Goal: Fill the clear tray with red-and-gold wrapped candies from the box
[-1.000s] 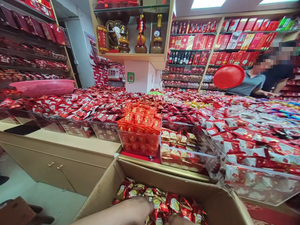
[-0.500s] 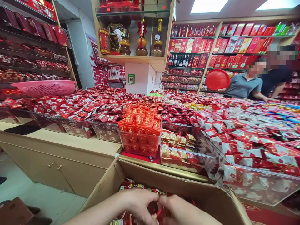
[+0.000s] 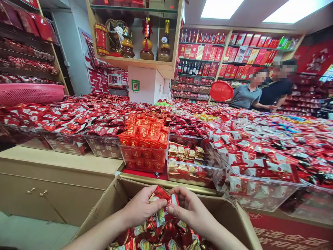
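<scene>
Red-and-gold wrapped candies [image 3: 162, 208] are gripped between my two hands, above an open cardboard box [image 3: 226, 211]. My left hand [image 3: 142, 206] is closed on some of them, thumb pressed on top. From the other side my right hand [image 3: 188, 210] pinches the same small bunch with thumb and fingers. More loose candies [image 3: 156, 239] in red wrappers with pale round pictures lie in the box under my hands. How many pieces each hand holds I cannot tell.
Past the box stand clear bins of orange-red packets [image 3: 144, 156], gold-and-red candies [image 3: 186, 166] and white-and-red packets [image 3: 257, 177]. A pink basket [image 3: 31, 93] sits at left. Across the display are two people, one beside a red round tray [image 3: 221, 91].
Both hands have risen from down in the box and now hold candies up in view. The camera view has turned slightly to the right.
</scene>
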`<state>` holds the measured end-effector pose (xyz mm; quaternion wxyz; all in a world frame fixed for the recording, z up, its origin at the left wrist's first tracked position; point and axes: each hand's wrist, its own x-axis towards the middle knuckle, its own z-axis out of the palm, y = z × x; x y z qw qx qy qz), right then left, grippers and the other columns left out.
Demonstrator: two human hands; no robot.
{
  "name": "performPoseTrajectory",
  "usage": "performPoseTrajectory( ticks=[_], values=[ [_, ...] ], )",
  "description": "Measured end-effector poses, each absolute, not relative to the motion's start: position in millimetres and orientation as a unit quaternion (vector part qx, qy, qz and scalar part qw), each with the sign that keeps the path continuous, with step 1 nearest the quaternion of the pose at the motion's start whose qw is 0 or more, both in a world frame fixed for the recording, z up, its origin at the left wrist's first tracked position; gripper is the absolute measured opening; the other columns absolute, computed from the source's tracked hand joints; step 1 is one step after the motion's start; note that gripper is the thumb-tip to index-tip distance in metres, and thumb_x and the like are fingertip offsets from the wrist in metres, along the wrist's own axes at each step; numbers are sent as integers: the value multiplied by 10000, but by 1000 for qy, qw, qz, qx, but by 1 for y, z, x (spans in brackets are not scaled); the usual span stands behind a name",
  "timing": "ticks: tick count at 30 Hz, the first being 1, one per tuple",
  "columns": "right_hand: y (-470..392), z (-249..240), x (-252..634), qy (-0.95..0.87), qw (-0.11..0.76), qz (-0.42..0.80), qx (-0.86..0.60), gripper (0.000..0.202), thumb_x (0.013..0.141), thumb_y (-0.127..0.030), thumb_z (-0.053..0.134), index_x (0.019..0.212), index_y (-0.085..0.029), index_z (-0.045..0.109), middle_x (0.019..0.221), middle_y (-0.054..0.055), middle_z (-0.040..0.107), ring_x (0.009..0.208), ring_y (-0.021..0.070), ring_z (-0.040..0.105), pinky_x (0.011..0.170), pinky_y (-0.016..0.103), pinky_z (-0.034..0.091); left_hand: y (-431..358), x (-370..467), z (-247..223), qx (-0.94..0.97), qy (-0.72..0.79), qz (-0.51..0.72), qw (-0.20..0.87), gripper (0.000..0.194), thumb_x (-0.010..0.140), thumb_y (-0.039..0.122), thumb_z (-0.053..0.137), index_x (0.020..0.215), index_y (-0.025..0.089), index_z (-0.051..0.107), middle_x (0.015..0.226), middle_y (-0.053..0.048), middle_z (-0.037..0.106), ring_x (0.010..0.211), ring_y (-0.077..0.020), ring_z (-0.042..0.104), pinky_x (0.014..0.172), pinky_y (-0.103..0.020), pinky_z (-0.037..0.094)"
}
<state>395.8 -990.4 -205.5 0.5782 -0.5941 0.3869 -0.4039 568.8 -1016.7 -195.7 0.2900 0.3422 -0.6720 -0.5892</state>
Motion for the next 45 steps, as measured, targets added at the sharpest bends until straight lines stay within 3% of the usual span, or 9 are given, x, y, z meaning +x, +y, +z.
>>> performPoseTrajectory(
  ticks=[10, 14, 18, 25, 32, 36, 39, 41, 45],
  values=[
    [-993, -196, 389, 400, 572, -513, -500, 363, 682, -386, 591, 917, -204, 383, 765, -1, 571, 666, 129, 555, 588, 260, 453, -1025, 568, -193, 390, -551, -606, 421, 390, 754, 380, 493, 1079, 184, 404, 744, 0, 553, 585, -91, 511, 563, -217, 406],
    [-990, -195, 391, 385, 603, -487, -501, 365, 685, -374, 593, 927, -214, 371, 785, -1, 577, 671, 129, 558, 561, 251, 451, -1017, 561, -194, 343, -537, -657, 402, 454, 668, 307, 624, 1053, 177, 421, 845, -18, 567, 727, -110, 536, 682, -229, 412],
    [-990, -198, 391, 418, 580, -485, -504, 374, 702, -397, 564, 965, -206, 380, 785, 7, 569, 549, 93, 521, 460, 220, 414, -1009, 555, -196, 332, -514, -674, 413, 447, 634, 239, 663, 1012, 163, 435, 924, -55, 583, 783, -140, 548, 740, -284, 417],
    [-989, -198, 389, 404, 606, -478, -491, 419, 665, -349, 620, 958, -202, 359, 650, -28, 543, 561, 106, 529, 467, 215, 398, -1006, 554, -197, 314, -440, -731, 416, 407, 645, 187, 654, 986, 142, 437, 916, -73, 584, 774, -158, 562, 743, -319, 424],
    [-986, -197, 393, 419, 608, -464, -490, 406, 667, -367, 614, 941, -192, 370, 702, -18, 535, 578, 90, 498, 481, 207, 394, -998, 553, -190, 317, -383, -763, 414, 368, 663, 119, 611, 992, 140, 449, 903, -81, 590, 750, -167, 572, 686, -303, 444],
    [-987, -201, 396, 424, 601, -451, -505, 336, 673, -396, 595, 831, -169, 404, 675, -20, 519, 527, 65, 458, 464, 192, 379, -998, 553, -189, 317, -391, -767, 397, 368, 635, 112, 638, 966, 129, 477, 848, -67, 597, 673, -130, 560, 622, -254, 445],
    [-987, -207, 396, 456, 531, -473, -535, 336, 702, -413, 552, 888, -188, 384, 656, -23, 500, 517, 87, 469, 446, 212, 400, -998, 551, -190, 326, -384, -767, 398, 357, 645, 142, 635, 968, 134, 484, 842, -64, 598, 654, -122, 555, 596, -241, 441],
    [-984, -209, 395, 489, 403, -478, -607, 317, 728, -387, 525, 944, -198, 391, 730, 10, 511, 583, 117, 504, 497, 249, 443, -998, 549, -192, 344, -371, -754, 418, 350, 660, 151, 618, 980, 139, 476, 867, -72, 597, 682, -137, 560, 609, -253, 442],
    [-974, -207, 396, 443, 150, -396, -790, 386, 687, -309, 584, 1037, -213, 450, 1099, 107, 453, 968, 222, 479, 780, 349, 449, -999, 548, -193, 367, -350, -743, 437, 353, 671, 143, 596, 998, 149, 464, 901, -72, 595, 760, -161, 563, 678, -276, 436]
  ],
)
